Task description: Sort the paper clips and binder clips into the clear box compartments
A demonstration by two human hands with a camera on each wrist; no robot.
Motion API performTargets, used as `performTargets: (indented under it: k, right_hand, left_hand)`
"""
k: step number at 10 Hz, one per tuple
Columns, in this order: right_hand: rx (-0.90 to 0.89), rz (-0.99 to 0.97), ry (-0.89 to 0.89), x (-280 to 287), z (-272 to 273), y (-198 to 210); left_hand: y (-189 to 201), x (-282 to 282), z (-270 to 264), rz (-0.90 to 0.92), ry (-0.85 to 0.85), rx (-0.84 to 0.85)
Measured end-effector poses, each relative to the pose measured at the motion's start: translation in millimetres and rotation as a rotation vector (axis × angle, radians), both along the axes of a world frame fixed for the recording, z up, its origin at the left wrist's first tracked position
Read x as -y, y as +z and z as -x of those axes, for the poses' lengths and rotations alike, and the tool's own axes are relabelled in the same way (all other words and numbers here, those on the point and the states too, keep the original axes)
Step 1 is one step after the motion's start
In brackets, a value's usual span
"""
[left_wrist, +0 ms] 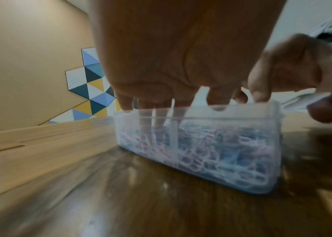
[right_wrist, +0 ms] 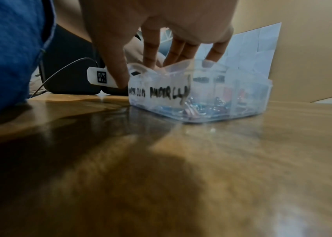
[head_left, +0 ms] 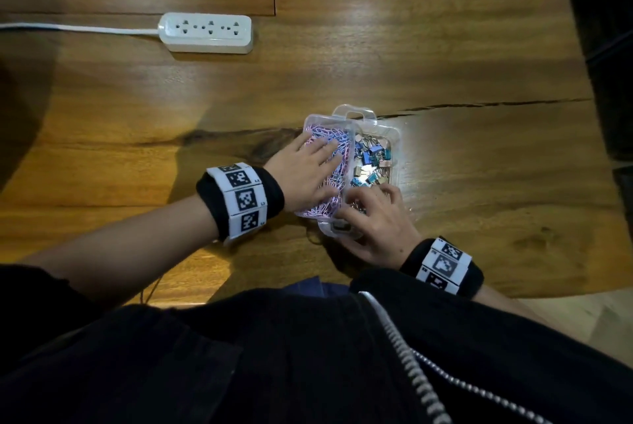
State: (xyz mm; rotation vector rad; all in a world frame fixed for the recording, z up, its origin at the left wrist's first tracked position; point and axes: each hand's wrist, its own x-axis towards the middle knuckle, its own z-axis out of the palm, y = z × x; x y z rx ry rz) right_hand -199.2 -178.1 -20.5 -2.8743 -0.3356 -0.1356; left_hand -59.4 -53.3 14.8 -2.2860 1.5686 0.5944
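Note:
The clear box [head_left: 397, 149] stands on the wooden table, right of centre. Pink and blue paper clips [head_left: 337, 139] fill its left compartment. Blue, teal and gold binder clips [head_left: 371, 156] lie in the right one. My left hand [head_left: 325, 170] lies flat on the paper clips with its fingers straight; in the left wrist view the fingers [left_wrist: 146, 115] dip behind the box wall [left_wrist: 222, 144]. My right hand [head_left: 359, 207] grips the box's near end, thumb [right_wrist: 118, 72] outside the wall and fingers [right_wrist: 151, 52] curled over the rim. That wall carries a handwritten label [right_wrist: 161, 94].
A white power strip [head_left: 207, 33] lies at the back left, its cable running off to the left. A dark crack [head_left: 479, 105] runs through the wood behind the box. The table edge [head_left: 582, 46] falls away at the right. My dark jacket [head_left: 308, 355] fills the foreground.

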Motion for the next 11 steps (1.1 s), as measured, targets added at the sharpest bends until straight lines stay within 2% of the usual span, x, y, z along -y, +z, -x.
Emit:
performTargets:
  k: [1, 2, 3, 4, 5, 7, 8, 9, 10, 11]
  right_hand:
    - [0.045, -0.03, -0.059, -2.5, 3.3, -2.8]
    - [0.081, -0.104, -0.132, -3.7, 8.4, -4.5]
    - [0.089, -0.117, -0.193, -3.2, 11.1, -5.0]
    - [0.074, -0.148, -0.284, 2.1, 7.7, -0.6]
    - [0.03, -0.133, -0.379, 9.4, -6.6, 5.1]
    - [-0.057, -0.172, -0.552, 29.3, -56.3, 13.8]
    - [-0.04, -0.195, -0.574, 35.3, -65.2, 21.1]
    - [0.012, -0.264, -0.592, 28.0, -55.6, 36.2]
    - [0.068, -0.465, -0.62, 26.2, -30.9, 50.7]
    - [0.243, -0.717, -0.696, 27.4, 2.2, 69.0]
  left_hand:
    - [2.9, -3.1, 9.3, -0.066, -0.04, -0.045]
    - [9.4, -19.5, 21.5, -0.057, 0.006, -0.15]
    - [8.4, -40.0, 33.0, 0.086, 0.1, -0.147]
    - [5.6, -46.1, 37.2, 0.382, 0.299, -0.174]
    - [3.9, -33.4, 26.8, 0.452, 0.449, -0.239]
    - [0.0, 11.3, -11.3, 0.532, 0.565, -0.204]
    - [4.4, 21.9, -19.3, 0.573, 0.586, -0.183]
    - [11.2, 17.9, -14.1, 0.627, 0.53, -0.101]
    - [14.8, -6.1, -6.3, 0.615, 0.468, -0.148]
    - [5.8, -49.8, 19.9, 0.604, 0.4, -0.101]
